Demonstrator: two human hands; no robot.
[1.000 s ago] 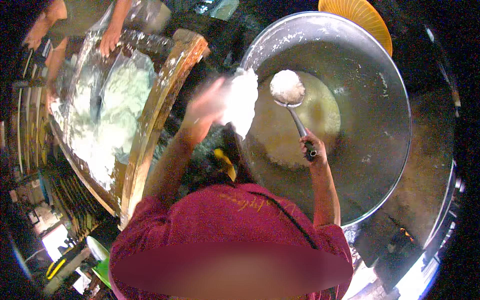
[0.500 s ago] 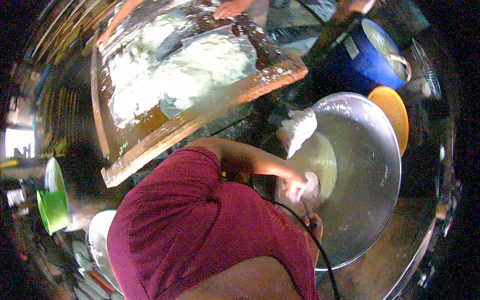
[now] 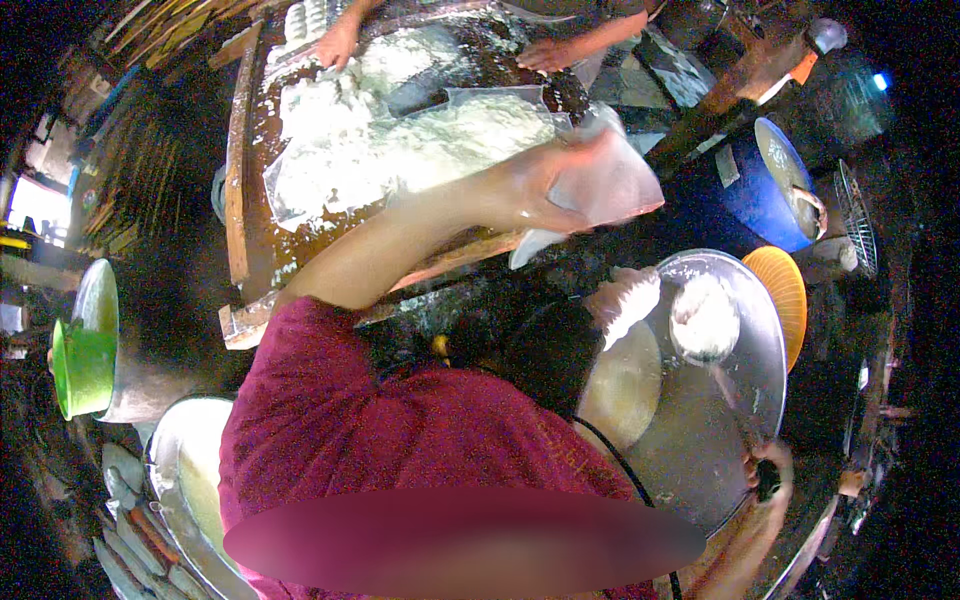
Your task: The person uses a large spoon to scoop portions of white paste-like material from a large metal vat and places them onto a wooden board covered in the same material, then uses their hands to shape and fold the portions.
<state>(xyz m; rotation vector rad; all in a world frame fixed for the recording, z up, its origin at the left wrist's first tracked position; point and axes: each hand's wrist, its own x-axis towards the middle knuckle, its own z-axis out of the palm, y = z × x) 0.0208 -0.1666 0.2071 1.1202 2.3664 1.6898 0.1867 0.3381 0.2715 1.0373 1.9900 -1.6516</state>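
My right hand (image 3: pixel 768 475) is closed round the end of a long handle. The handle's round ladle (image 3: pixel 703 320), heaped with white stuff, is inside a large metal pot (image 3: pixel 715 430). Pale liquid (image 3: pixel 622 385) shows at the pot's left side, and a whitish cloth-like bundle (image 3: pixel 625 300) lies at its far left rim. Stretched out over the near edge of the table, my left hand (image 3: pixel 550 185) grips a pale translucent plastic piece (image 3: pixel 608 180). It looks like a bag or a jug; motion blur hides which.
A wooden-edged table (image 3: pixel 238 210) bears white crumbly stuff (image 3: pixel 340 150) on clear sheeting. Another person's hands (image 3: pixel 338 45) are at its far side. Right of it stand a blue barrel (image 3: pixel 775 200) and an orange basket (image 3: pixel 780 300). A green bucket (image 3: pixel 85 370) and a metal basin (image 3: pixel 165 470) are at left.
My left hand has swung from the pot up to the table edge with the plastic piece. My right hand has moved right, and the heaped ladle now shows toward the pot's far side.
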